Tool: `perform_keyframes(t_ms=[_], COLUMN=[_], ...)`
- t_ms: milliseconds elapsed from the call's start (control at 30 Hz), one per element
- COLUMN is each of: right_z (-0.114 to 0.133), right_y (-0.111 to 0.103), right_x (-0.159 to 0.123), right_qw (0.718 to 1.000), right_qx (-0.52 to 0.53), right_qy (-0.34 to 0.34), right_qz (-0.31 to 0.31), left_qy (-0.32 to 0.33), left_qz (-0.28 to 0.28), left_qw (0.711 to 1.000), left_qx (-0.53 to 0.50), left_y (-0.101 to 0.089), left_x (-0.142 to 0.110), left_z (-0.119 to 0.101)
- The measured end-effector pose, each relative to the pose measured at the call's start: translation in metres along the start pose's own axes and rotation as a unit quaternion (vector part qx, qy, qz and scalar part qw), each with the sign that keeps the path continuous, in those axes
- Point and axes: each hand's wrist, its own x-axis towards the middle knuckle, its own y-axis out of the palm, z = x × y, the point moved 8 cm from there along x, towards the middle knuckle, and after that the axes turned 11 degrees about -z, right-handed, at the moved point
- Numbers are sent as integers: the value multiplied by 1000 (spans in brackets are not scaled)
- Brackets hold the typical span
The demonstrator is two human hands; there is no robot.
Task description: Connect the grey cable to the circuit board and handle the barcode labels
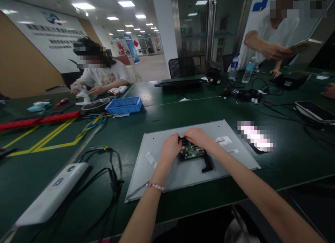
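Note:
A grey metal panel (170, 180) lies flat on the dark green table in front of me. On its middle sits a small green circuit board (192, 152) with a black L-shaped bracket (208, 164) at its right. My left hand (170, 148) is closed on the board's left edge, fingers curled over it. My right hand (197, 135) bends over the board's far edge, fingertips pressed on it. A bead bracelet (155, 186) circles my left wrist.
A white device (56, 192) with black cables (110, 176) lies at the left. A blue tray (124, 105), coloured wires and a red strip (39, 120) sit further back. Phones (314, 111), water bottles (233, 67) and cables crowd the right. Two other people work at the table.

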Motion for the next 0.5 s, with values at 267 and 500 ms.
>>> perform_keyframes(t_ms=[267,500], right_z=[-4,-6], right_y=[9,13], right_x=[-1,1], right_qw=[1000,997], right_qx=[30,68], right_qy=[3,20], right_qz=[-2,20], left_qy=[3,61], left_qz=[-17,6], left_qw=[1000,997], left_qx=[-18,-38], left_y=[-2,2], left_x=[0,4], left_z=[-4,-15])
